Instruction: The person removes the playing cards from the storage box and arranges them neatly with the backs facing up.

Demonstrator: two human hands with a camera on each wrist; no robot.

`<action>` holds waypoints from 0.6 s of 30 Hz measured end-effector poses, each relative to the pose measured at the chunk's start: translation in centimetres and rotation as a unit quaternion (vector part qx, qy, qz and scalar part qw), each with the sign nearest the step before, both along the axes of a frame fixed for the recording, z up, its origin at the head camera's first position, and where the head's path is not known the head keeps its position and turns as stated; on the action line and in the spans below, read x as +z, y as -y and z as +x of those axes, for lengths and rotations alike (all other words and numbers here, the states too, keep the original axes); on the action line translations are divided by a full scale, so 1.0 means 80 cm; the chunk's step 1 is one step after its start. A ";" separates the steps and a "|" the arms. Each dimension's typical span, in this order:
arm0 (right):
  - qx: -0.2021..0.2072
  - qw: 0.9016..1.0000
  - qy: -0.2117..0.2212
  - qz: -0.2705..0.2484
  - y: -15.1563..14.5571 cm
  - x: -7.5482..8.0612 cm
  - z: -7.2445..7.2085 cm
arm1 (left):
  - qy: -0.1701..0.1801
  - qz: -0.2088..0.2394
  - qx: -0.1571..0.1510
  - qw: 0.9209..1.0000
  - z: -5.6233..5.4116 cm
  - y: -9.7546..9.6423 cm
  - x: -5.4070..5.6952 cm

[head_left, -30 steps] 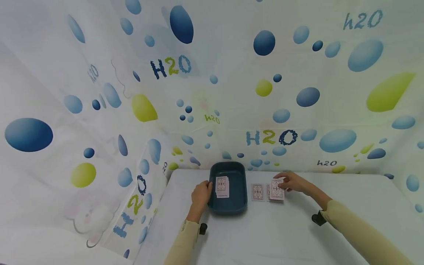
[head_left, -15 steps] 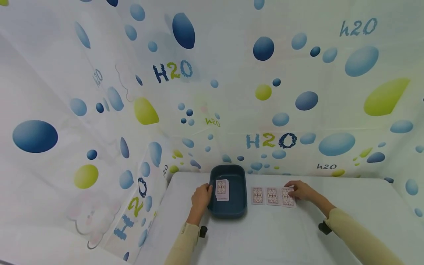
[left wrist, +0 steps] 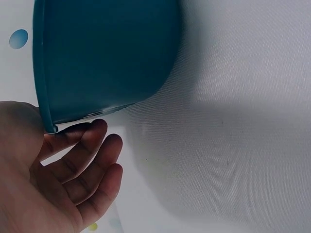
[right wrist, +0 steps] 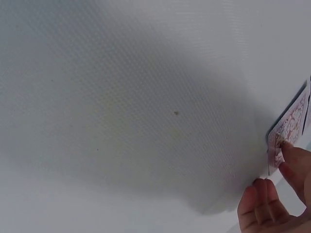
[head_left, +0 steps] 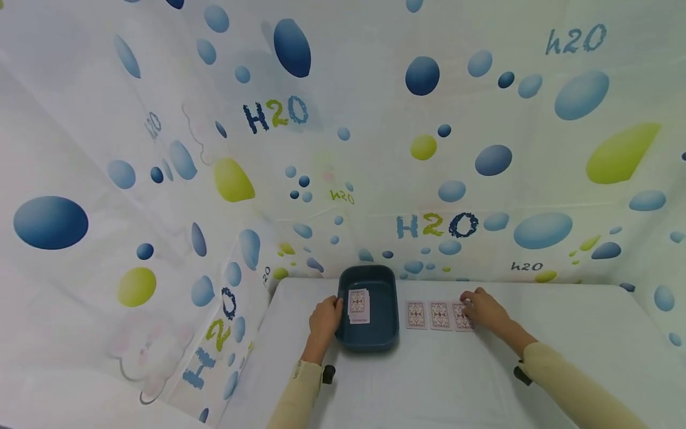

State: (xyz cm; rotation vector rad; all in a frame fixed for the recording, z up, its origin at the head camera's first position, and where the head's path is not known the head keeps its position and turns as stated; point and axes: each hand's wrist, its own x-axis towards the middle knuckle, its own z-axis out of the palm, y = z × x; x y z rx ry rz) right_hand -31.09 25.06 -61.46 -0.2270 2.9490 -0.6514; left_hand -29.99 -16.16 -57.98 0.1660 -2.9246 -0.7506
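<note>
A dark teal tray (head_left: 387,310) stands on the white table, with a small stack of playing cards (head_left: 359,307) inside. My left hand (head_left: 324,319) grips the tray's left rim; in the left wrist view its fingers curl below the rim and the thumb is hidden. Right of the tray, three spots in a row hold face-down playing cards: a left card (head_left: 416,315), a middle card (head_left: 440,316) and a right card (head_left: 461,317). My right hand (head_left: 485,310) pinches the right card near its upper right corner and partly covers it.
White cloth covers the table (head_left: 429,381). A white curtain (head_left: 375,167) printed with blue and green drops hangs behind and at the sides. Dark straps sit at both wrists.
My right hand has brought a card from over the middle spot to the row's right end, then straightened it slightly leftward. The left hand has stayed on the tray.
</note>
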 end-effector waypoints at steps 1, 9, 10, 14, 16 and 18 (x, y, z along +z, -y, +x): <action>0.001 1.000 -0.002 -0.001 0.000 0.000 0.001 | 0.000 0.001 0.000 1.000 0.001 0.000 0.001; 0.015 0.999 0.030 -0.029 -0.004 0.012 0.006 | 0.011 0.007 0.005 1.000 0.001 0.000 0.002; 0.014 0.999 0.038 -0.031 -0.005 0.014 0.006 | 0.013 0.007 0.006 1.000 0.000 0.000 0.002; 0.025 0.999 0.039 -0.023 -0.004 0.024 0.006 | 0.014 0.009 0.006 1.000 -0.001 -0.001 0.002; 0.034 0.999 0.025 -0.010 0.001 0.027 0.005 | 0.016 0.008 0.006 1.000 -0.001 -0.001 0.002; 0.046 0.999 0.010 -0.002 0.011 0.031 0.003 | 0.015 0.008 0.007 1.000 -0.001 -0.001 0.003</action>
